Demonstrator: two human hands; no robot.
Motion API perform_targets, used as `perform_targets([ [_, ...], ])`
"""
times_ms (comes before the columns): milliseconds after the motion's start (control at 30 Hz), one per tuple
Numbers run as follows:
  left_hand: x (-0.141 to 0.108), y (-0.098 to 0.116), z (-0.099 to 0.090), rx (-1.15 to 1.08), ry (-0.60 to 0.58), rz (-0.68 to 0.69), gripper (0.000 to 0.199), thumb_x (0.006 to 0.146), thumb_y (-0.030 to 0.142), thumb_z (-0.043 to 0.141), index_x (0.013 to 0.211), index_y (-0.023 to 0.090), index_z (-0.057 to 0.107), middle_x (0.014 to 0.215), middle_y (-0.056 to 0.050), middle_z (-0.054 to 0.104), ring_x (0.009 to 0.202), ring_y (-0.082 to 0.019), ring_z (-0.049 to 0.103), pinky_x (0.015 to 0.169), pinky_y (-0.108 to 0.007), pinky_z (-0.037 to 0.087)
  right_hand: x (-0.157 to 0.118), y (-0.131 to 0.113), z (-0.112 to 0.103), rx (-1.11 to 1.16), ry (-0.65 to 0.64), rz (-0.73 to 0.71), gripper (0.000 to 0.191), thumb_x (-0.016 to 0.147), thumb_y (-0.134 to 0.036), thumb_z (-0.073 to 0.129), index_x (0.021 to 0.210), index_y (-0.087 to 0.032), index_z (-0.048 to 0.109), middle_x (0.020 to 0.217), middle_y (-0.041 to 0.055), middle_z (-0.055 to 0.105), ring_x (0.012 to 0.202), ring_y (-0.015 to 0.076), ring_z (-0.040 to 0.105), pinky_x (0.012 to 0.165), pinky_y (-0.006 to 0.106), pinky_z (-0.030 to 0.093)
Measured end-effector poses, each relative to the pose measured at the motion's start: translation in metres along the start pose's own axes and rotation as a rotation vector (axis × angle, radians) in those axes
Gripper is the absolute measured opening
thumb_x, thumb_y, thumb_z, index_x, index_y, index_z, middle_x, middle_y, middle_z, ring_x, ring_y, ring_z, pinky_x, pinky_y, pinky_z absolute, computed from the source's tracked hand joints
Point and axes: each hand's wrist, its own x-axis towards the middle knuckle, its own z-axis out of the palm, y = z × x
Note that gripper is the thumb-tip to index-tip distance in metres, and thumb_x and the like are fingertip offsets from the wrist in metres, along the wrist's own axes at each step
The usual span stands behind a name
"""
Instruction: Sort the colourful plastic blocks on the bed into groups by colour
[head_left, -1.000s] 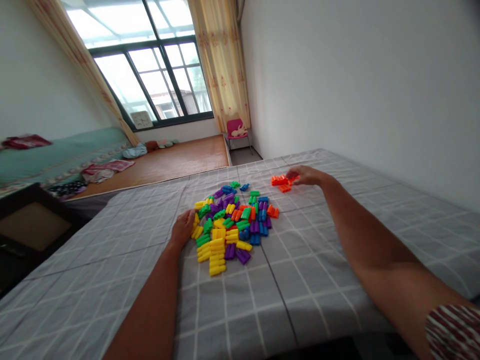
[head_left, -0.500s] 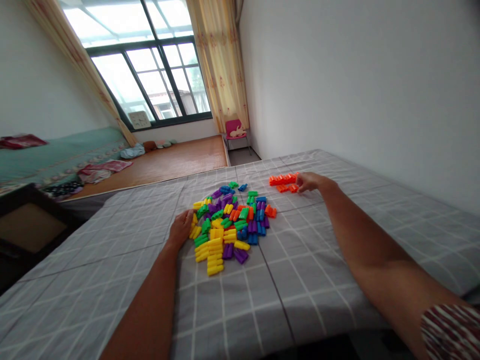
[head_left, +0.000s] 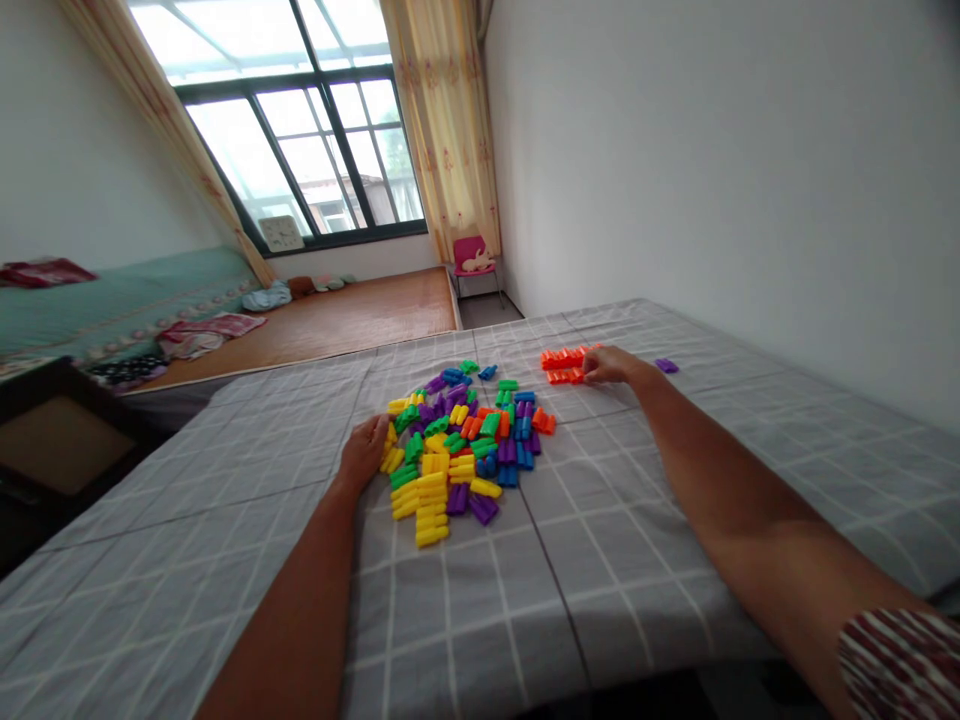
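Note:
A heap of small ridged plastic toy blocks (head_left: 435, 465) in yellow, green, blue, purple and orange lies on the grey checked sheet. My left hand (head_left: 365, 448) rests at the heap's left edge, its fingers loosely extended beside some yellow blocks (head_left: 392, 458). Beyond the heap to the right, a row of orange blocks (head_left: 561, 358) stretches sideways. My right hand (head_left: 609, 365) pinches an orange block (head_left: 577, 376) at the right end of a shorter row just in front of it; the fingertips partly cover that block.
One purple block (head_left: 666, 366) lies alone to the right of my right wrist. A white wall (head_left: 720, 180) borders the sheet on the right. Farther back are a brown mat (head_left: 360, 315) and a pink chair (head_left: 470, 252). A dark wooden piece of furniture (head_left: 67, 450) stands at the left.
My right hand has shifted slightly left, and the gap in the shorter orange row has closed. The purple block beyond the wrist has come into sight. My left hand stays put.

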Motion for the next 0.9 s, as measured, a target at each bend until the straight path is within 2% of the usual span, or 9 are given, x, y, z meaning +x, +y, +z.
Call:
perform_targets([
  [100, -0.001, 0.002, -0.001, -0.007, -0.001, -0.006, 0.056, 0.090, 0.051, 0.028, 0.108, 0.016, 0.068, 0.091, -0.007, 0.071, 0.085, -0.021, 0.063, 0.073, -0.028, 0.048, 0.002, 0.009, -0.003, 0.072, -0.099, 0.027, 0.019, 0.062, -0.034, 0.076, 0.071, -0.018, 0.070, 0.067, 0.0013, 0.070, 0.064, 0.0155, 0.064, 0.058, 0.021, 0.047],
  [133, -0.002, 0.003, -0.002, -0.009, -0.001, -0.009, 0.056, 0.090, 0.051, 0.028, 0.108, 0.016, 0.068, 0.091, -0.007, 0.072, 0.085, -0.021, 0.063, 0.072, -0.028, 0.048, 0.003, 0.016, -0.005, 0.126, -0.088, 0.063, 0.020, 0.066, -0.035, 0.074, 0.075, -0.017, 0.070, 0.069, 0.0028, 0.070, 0.063, 0.0157, 0.064, 0.057, 0.022, 0.048],
  [233, -0.002, 0.006, -0.003, -0.019, -0.001, -0.014, 0.056, 0.089, 0.051, 0.029, 0.108, 0.016, 0.068, 0.089, -0.006, 0.072, 0.083, -0.021, 0.063, 0.072, -0.028, 0.048, 0.005, 0.043, -0.012, 0.236, 0.119, 0.248, 0.023, 0.078, -0.031, 0.063, 0.091, -0.013, 0.069, 0.076, 0.0081, 0.071, 0.063, 0.0163, 0.066, 0.057, 0.024, 0.051],
  [300, -0.002, 0.006, -0.003, -0.022, -0.002, -0.013, 0.055, 0.089, 0.050, 0.029, 0.108, 0.016, 0.069, 0.090, -0.006, 0.072, 0.084, -0.021, 0.063, 0.072, -0.028, 0.048, 0.007, 0.057, -0.011, 0.185, 0.263, 0.363, 0.026, 0.078, -0.023, 0.059, 0.100, -0.012, 0.068, 0.084, 0.0107, 0.072, 0.067, 0.0179, 0.067, 0.063, 0.027, 0.053],
  [367, -0.002, 0.006, -0.003, -0.018, 0.002, -0.009, 0.055, 0.089, 0.050, 0.029, 0.106, 0.016, 0.069, 0.093, -0.007, 0.072, 0.086, -0.021, 0.063, 0.075, -0.028, 0.048, 0.008, 0.063, -0.004, 0.096, 0.300, 0.407, 0.034, 0.075, -0.017, 0.059, 0.108, -0.012, 0.066, 0.094, 0.0127, 0.072, 0.077, 0.0208, 0.069, 0.072, 0.031, 0.053],
  [533, -0.001, 0.004, -0.002, -0.005, 0.001, -0.004, 0.054, 0.090, 0.049, 0.029, 0.107, 0.017, 0.069, 0.096, -0.007, 0.072, 0.090, -0.022, 0.063, 0.080, -0.030, 0.048, 0.009, 0.056, 0.019, -0.004, 0.321, 0.355, 0.038, 0.075, -0.013, 0.055, 0.111, -0.013, 0.066, 0.109, 0.0166, 0.069, 0.101, 0.0276, 0.064, 0.089, 0.038, 0.048],
  [700, 0.000, 0.000, 0.000, 0.003, -0.008, -0.005, 0.055, 0.090, 0.049, 0.028, 0.108, 0.017, 0.068, 0.096, -0.007, 0.072, 0.091, -0.022, 0.063, 0.081, -0.030, 0.048, 0.010, 0.054, 0.024, 0.021, 0.325, 0.314, 0.040, 0.072, -0.010, 0.053, 0.109, -0.016, 0.068, 0.109, 0.0122, 0.070, 0.102, 0.0254, 0.064, 0.089, 0.034, 0.047],
  [900, 0.001, -0.001, 0.000, 0.007, -0.005, -0.007, 0.058, 0.090, 0.051, 0.027, 0.108, 0.015, 0.068, 0.094, -0.008, 0.071, 0.087, -0.021, 0.063, 0.078, -0.029, 0.048, 0.012, 0.049, 0.030, 0.062, 0.332, 0.288, 0.044, 0.074, -0.010, 0.051, 0.116, -0.013, 0.065, 0.112, 0.0117, 0.069, 0.102, 0.0228, 0.064, 0.088, 0.029, 0.047],
])
